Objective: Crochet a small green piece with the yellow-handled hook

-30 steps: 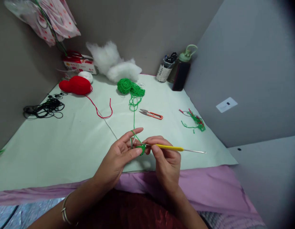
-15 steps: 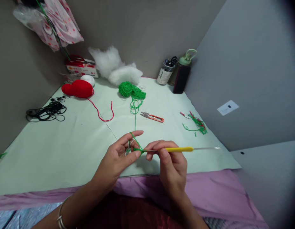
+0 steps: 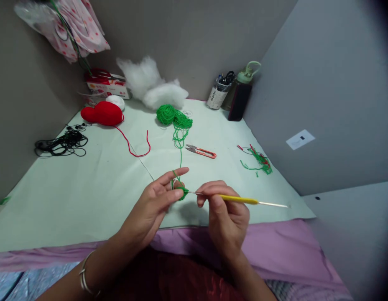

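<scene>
Between thumb and fingers, my left hand (image 3: 156, 200) pinches a small green crochet piece (image 3: 183, 194). Green yarn loops over its raised index finger and runs back to a green yarn ball (image 3: 165, 114) with loose strands beside it. White yarn also shows at these fingers, and a white strand trails off to the back left. My right hand (image 3: 227, 213) grips a crochet hook (image 3: 239, 199) by its yellow handle. The hook's thin metal shaft reaches left to the green piece; its tip is hidden there. The other metal end points right.
Orange thread snips (image 3: 201, 151) lie beyond my hands. Red yarn (image 3: 103, 113), black cord (image 3: 64, 143) and white stuffing (image 3: 164, 95) are at the left and back. Yarn scraps (image 3: 259, 161) lie right. A pen cup (image 3: 218, 95), bottle (image 3: 246, 74) and phone (image 3: 240, 102) stand at the back.
The hook has tilted, its right end now lower, and my right hand has shifted slightly right. The green piece has turned in my left fingers and shows more of its edge.
</scene>
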A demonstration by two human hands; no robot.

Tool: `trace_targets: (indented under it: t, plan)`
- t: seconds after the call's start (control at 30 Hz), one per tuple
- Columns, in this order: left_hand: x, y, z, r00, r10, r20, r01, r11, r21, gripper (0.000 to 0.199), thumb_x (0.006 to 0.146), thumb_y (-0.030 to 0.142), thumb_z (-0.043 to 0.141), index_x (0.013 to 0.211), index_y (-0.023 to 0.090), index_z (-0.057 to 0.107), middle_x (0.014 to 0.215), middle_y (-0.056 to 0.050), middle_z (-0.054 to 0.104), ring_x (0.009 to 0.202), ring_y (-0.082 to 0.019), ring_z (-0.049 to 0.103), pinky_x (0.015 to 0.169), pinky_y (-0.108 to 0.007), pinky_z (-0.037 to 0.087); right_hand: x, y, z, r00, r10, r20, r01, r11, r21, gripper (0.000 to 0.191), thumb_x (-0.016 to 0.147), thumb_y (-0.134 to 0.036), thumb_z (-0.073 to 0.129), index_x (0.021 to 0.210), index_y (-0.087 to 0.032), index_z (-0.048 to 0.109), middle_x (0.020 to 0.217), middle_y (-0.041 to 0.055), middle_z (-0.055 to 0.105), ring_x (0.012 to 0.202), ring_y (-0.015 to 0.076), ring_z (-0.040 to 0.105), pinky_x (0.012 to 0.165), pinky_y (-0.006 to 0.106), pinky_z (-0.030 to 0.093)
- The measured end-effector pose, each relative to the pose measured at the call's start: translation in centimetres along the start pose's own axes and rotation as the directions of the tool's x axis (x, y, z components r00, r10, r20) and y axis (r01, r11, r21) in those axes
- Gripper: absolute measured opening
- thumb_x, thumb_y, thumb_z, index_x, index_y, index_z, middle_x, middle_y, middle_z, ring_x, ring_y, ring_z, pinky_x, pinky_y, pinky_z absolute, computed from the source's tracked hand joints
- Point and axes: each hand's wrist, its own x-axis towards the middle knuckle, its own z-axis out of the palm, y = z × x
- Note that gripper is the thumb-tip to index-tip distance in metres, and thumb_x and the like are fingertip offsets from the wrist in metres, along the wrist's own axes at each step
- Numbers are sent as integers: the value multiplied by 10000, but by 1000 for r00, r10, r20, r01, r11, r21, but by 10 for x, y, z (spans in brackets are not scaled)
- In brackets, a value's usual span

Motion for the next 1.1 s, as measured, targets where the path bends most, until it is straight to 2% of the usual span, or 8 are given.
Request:
trace_targets:
  t: [0.1,0.23,0.37,0.47,0.6,0.77,0.97,1.1]
  plan:
    - [-1,-3,2,998,61,33,-64,992,104,477,829,274,897,1295,264,793,922,-21,736,931,-180,637,927,-313,463,2,-1,4,999,26,41,-27,999,21,211,1038,-187,626,1057,-300,804,985,32,785,870,178,717,728,320,597]
    - [0,-8,4,991,131,-22,-125,977,173,484,838,278,901,1309,287,789,903,5,703,912,-158,619,930,-293,465,-6,4,4,987,-131,90,150,952,-266,347,1009,-105,634,1226,-335,778,1057,47,793,951,203,747,791,356,631]
    - [4,-7,2,999,-29,23,29,999,-32,471,820,304,909,1273,227,805,897,-18,717,894,-151,625,887,-270,470,-10,5,0,947,-267,180,320,837,-444,413,978,-98,667,1294,-347,762,1137,76,782,980,232,754,793,378,648]
    - [6,-5,-1,993,-101,65,108,988,-108,386,832,271,888,1209,208,832,875,-20,715,861,-137,617,867,-255,461,-6,3,-3,990,-141,23,142,953,-268,299,1012,-121,620,1169,-311,790,973,49,768,865,205,724,726,355,617]
    - [4,-4,-2,999,5,46,-6,1000,12,327,838,264,885,1161,244,843,897,-9,728,868,-151,612,873,-276,453,1,4,-1,994,107,-12,-106,992,67,184,1038,-229,626,1011,-269,804,914,34,743,732,157,659,656,313,553]
    - [-1,-7,-4,996,76,42,-84,973,217,330,894,317,836,1221,277,826,1035,-50,776,1022,-223,622,967,-348,441,2,9,2,980,200,-7,-198,975,104,145,1019,-281,673,1000,-253,814,917,41,774,753,157,669,687,305,556]
    - [-3,-5,-6,996,92,22,-95,961,261,316,891,318,819,1205,286,834,995,-45,738,991,-221,592,906,-336,430,6,5,1,959,281,24,-275,916,290,188,1040,-329,641,943,-228,767,882,27,774,681,130,676,664,277,572]
    - [-3,-5,-9,992,126,22,-126,941,315,301,901,326,810,1199,301,839,957,-33,709,957,-216,592,878,-331,431,3,-1,-3,980,194,51,-198,974,110,208,1081,-263,557,1018,-250,756,944,25,781,742,141,703,710,296,591]
